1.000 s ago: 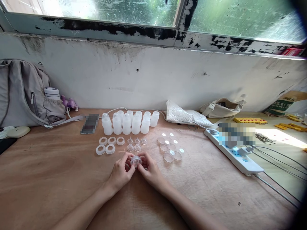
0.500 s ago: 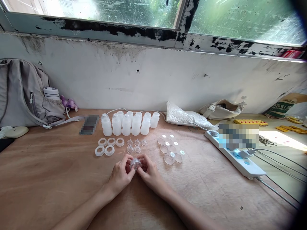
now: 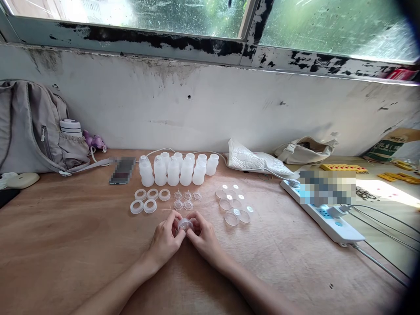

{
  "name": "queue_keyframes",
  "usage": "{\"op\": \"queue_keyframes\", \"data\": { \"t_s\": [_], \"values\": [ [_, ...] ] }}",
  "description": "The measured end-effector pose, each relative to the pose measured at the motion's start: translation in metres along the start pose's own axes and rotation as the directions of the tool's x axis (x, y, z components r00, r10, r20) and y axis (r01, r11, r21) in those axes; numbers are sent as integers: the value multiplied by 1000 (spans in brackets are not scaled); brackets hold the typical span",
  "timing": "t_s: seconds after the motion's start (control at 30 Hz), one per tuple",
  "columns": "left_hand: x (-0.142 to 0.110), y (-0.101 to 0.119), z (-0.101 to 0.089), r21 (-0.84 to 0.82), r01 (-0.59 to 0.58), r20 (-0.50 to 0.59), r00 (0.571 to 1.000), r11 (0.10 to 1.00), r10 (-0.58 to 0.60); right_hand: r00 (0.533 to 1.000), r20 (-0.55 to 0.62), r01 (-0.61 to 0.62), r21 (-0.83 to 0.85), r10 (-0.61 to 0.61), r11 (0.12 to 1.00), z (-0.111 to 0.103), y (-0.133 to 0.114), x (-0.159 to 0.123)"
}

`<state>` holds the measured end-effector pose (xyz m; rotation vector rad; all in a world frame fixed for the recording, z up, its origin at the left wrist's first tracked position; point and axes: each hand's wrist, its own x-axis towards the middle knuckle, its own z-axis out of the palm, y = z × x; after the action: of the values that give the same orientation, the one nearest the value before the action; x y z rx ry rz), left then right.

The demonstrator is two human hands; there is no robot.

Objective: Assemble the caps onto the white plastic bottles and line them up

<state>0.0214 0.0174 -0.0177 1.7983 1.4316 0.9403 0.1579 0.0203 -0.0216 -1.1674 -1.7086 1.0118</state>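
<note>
My left hand (image 3: 166, 239) and my right hand (image 3: 204, 238) meet at the middle of the wooden table (image 3: 65, 245), fingers pinched around one small clear plastic cap piece (image 3: 184, 225) held between them. Just beyond lie white rings (image 3: 146, 200), small clear nipple-shaped parts (image 3: 186, 199) and a cluster of clear round lids (image 3: 233, 204). Behind those stands a group of small white translucent bottles (image 3: 177, 169).
A grey backpack (image 3: 29, 127) with a cup in its side pocket leans at the far left, a phone (image 3: 122, 169) beside it. A white plastic bag (image 3: 254, 159), a cloth pouch (image 3: 303, 148) and a white power strip (image 3: 323, 212) with cables lie to the right.
Both hands stay together on the cap piece; it has tilted slightly between the fingers. The view has shifted a little.
</note>
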Motion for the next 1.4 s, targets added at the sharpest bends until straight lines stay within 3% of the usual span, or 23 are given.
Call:
{"op": "queue_keyframes", "data": {
  "t_s": [0.2,0.67,0.77,0.9,1.03,1.17,1.4],
  "values": [
    [-1,1,-2,-47,-36,17,999,998,37,999,13,-33,-20,33,999,-2,1,-1],
    [-4,0,-3,89,-120,49,992,989,116,997,-57,37,-103,-43,994,-3,4,-3],
    [-3,-3,-3,83,-130,19,991,988,129,998,-31,46,-19,-46,999,-5,2,-4],
    [-1,-9,-2,26,-149,-76,986,989,150,999,17,-32,263,29,964,-8,-3,-2],
    [0,-9,-4,-60,-241,-30,970,969,239,997,6,-75,459,81,886,-9,1,3],
    [1,-8,-6,-104,-318,14,947,942,321,997,51,-71,429,54,901,-11,5,5],
    [1,-14,-3,-1,-345,7,939,939,345,1000,10,-23,308,21,951,-12,3,5]
  ]
}}
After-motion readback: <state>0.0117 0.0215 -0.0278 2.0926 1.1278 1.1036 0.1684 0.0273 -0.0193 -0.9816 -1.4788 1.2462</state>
